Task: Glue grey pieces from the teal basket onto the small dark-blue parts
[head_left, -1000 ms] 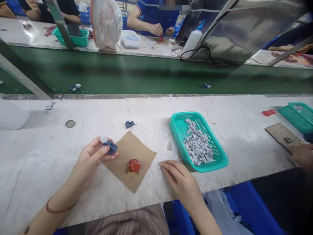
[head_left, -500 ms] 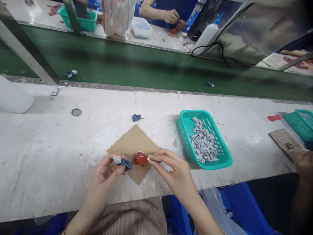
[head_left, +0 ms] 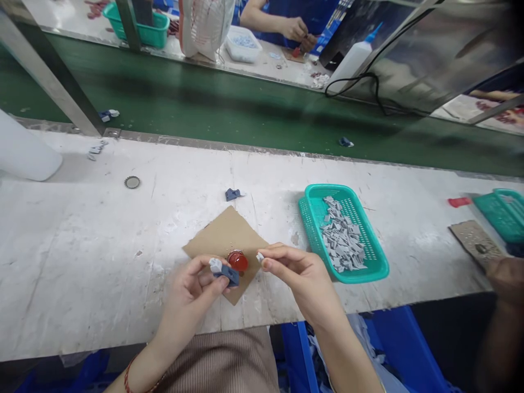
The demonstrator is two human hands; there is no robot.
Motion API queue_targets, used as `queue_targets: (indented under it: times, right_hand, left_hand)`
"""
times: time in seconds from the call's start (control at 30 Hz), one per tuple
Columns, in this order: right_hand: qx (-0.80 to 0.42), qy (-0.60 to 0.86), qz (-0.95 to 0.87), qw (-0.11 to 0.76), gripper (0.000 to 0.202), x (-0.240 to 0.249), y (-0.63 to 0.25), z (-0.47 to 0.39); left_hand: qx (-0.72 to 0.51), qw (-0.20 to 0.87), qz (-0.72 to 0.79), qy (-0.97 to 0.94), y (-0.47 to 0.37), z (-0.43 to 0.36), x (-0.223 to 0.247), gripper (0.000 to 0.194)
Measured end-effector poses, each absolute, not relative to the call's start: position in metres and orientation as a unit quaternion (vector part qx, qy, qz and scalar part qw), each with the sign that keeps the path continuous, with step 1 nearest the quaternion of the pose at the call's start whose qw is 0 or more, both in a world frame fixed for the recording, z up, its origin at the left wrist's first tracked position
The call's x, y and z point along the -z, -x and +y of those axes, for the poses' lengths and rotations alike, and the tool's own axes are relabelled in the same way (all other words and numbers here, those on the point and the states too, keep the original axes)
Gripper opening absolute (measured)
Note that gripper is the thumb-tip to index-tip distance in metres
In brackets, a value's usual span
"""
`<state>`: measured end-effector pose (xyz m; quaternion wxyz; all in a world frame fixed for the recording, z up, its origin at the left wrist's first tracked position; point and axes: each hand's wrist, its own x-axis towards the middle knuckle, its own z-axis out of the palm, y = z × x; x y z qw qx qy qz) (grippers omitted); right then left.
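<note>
My left hand [head_left: 196,289] pinches a dark blue part [head_left: 230,275] with a light grey piece on its left end, just in front of a small round pot of red stuff [head_left: 238,261]. Between the thumb and fingertips of my right hand [head_left: 305,275] is a small light grey piece [head_left: 260,257], to the right of the pot. The pot stands on a brown cardboard square [head_left: 221,234]. A green basket [head_left: 379,267] on the right holds many small grey pieces [head_left: 344,240]. Behind the cardboard lies another dark blue part [head_left: 233,194].
A bottle cap [head_left: 132,182] and a white container [head_left: 28,150] are at the left. Beyond the table runs a green belt [head_left: 204,103] bearing small blue parts. Another person's hands [head_left: 301,33] work across it; a blurred hand [head_left: 507,278] shows at the right edge.
My left hand has moved right with the blue part, closer to the pot. My right hand has shifted right and slightly up with the grey piece, away from the pot. The view has shifted slightly.
</note>
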<state>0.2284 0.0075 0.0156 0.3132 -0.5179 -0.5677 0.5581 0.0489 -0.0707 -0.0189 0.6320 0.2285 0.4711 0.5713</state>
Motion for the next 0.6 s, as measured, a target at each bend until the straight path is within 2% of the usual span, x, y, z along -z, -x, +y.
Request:
queue_targets:
  times: [0.1,0.2,0.6]
  right_hand:
    - [-0.627,0.501,-0.502,0.322,0.017,-0.021,-0.227,0.008]
    - [-0.646,0.47,-0.504,0.329,0.014,-0.029,-0.222,0.005]
    - [-0.584,0.466,-0.587,0.312,0.006,-0.037,-0.219,-0.004]
  left_hand:
    - [-0.581,0.637,0.454,-0.222,-0.058,-0.064,0.012,0.009]
    - [-0.587,0.636,0.448,-0.223,-0.064,-0.059,0.006,0.01]
    - [-0.6,0.621,0.451,-0.225,-0.073,-0.062,0.006,0.01]
